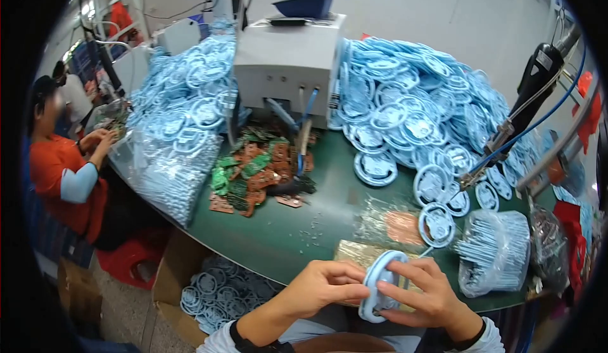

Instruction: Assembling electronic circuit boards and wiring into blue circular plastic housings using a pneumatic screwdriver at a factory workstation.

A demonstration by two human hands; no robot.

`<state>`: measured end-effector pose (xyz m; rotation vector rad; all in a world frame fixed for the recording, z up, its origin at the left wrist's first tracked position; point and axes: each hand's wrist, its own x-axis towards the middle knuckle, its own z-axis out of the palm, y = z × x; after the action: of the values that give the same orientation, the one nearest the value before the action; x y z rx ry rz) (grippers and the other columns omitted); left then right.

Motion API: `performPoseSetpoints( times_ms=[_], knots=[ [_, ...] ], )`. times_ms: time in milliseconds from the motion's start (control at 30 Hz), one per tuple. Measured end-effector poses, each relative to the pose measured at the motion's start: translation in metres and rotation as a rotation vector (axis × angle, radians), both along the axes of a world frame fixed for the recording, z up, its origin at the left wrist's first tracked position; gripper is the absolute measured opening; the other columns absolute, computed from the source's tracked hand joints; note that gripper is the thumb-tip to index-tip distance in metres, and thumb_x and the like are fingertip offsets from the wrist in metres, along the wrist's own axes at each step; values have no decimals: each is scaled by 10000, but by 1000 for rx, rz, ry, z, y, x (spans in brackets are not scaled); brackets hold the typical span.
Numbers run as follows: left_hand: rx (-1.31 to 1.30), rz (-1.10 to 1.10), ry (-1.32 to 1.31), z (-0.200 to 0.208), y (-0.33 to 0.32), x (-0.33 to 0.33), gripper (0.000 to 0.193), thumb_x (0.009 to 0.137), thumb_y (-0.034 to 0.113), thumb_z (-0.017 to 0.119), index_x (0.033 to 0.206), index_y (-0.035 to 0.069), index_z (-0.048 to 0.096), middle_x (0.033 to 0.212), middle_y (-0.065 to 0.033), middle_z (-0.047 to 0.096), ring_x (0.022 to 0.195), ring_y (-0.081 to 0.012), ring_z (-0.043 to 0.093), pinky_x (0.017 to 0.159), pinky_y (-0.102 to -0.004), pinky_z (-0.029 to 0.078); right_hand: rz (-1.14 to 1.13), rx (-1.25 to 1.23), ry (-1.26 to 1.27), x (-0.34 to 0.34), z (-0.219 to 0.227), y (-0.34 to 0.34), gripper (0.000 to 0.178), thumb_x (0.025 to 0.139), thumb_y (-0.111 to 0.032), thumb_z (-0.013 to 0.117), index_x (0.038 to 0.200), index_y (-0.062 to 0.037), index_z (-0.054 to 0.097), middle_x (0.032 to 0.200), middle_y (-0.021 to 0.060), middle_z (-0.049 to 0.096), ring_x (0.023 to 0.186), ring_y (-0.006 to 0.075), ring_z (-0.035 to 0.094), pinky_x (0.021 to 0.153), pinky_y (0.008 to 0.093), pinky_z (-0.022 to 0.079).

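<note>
By the desk (339,210)'s near edge, left grip (327,288) and right grip (425,291) clasp a blue disc (375,281), seemingly mid-handling, which next calls for steadiness.

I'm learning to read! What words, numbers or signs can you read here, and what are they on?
Nothing can be read clearly.
Grey box: dark marks near its right edge, too small.
Black tool: pale patch, too small to tell if it's writing.
Blue piece in the right hand: no writing visible.
</note>
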<state>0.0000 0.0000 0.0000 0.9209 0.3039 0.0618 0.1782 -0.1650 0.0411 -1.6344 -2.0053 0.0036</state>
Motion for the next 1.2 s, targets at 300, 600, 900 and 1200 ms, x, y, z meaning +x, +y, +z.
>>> performPoseSetpoints(
  times_ms=[300, 600, 900, 1200],
  knots=[
    [-97, 36, -118, -6, -7, 17, 191, 870, -21, 688, 1053, -77, 679, 1136, -107, 621, 968, -182, 672, 849, -288, 578, 21, 0, 99, 14, -3, -7, 582, 669, -191, 832, 1230, -191, 678, 1269, 119, 590, 960, 266, 575, 828, 351, 495],
    [-108, 42, -109, -8, -9, 16, 174, 867, -22, 690, 1036, -64, 687, 1121, -97, 618, 961, -190, 673, 840, -306, 595, 40, 6, 76, 14, -3, -8, 573, 649, -168, 843, 1202, -193, 694, 1265, 112, 594, 958, 260, 578, 827, 347, 509],
    [-91, 30, -143, -7, -8, 15, 151, 861, -26, 696, 1009, -56, 699, 1099, -105, 618, 945, -192, 674, 828, -306, 598, 44, 9, 85, 13, 2, -7, 563, 646, -159, 844, 1189, -203, 702, 1241, 111, 607, 955, 257, 592, 808, 343, 516],
    [271, -2, 223, 18, -2, 9, 232, 874, 138, 746, 951, -59, 650, 950, -108, 696, 865, -124, 674, 730, -272, 589, 85, -23, -111, 5, -2, 3, 536, 699, -200, 792, 1218, -162, 665, 1257, 139, 575, 969, 283, 606, 787, 358, 524]
  ],
)
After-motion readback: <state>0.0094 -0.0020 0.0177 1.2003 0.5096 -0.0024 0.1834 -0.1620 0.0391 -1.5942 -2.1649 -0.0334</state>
